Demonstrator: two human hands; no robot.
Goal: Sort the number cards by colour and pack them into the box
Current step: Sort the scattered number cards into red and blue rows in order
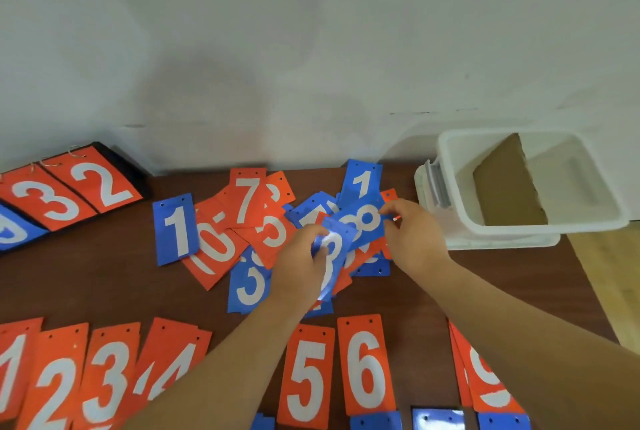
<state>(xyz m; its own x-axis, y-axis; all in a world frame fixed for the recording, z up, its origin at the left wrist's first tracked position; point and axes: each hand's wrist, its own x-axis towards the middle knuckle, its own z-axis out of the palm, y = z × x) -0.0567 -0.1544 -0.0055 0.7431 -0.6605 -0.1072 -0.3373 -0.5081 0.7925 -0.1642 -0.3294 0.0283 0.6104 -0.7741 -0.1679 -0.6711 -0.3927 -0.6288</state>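
The blue 8 card (364, 220) lies on top of the mixed pile (263, 221) in the middle of the table (104, 287). Its long axis runs roughly left to right and tilts a little, so its right end points toward the right hand (412, 235). That hand is the nearer one and pinches that end between thumb and fingertips. The card is flat and stiff-looking, bright blue with a white numeral. Just to its left and touching it is the blue 3 card (330, 256), long axis running far to near. The left hand (299, 265) grips it with the thumb curled across its face. Both cards probably have to come clear of the orange ones under them, such as the orange 5 card (273, 233) and the orange 7 card (247, 197), and a plain lift looks enough. The box (554, 227) stands far right, beyond the right hand, open-topped with a cardboard sheet (509, 183) leaning inside. So the right hand has the shorter way there. Along the near edge runs a sorted row of orange cards (367, 367), with blue cards (377, 421) just showing below it. At far left is a flip scoreboard (69, 187).
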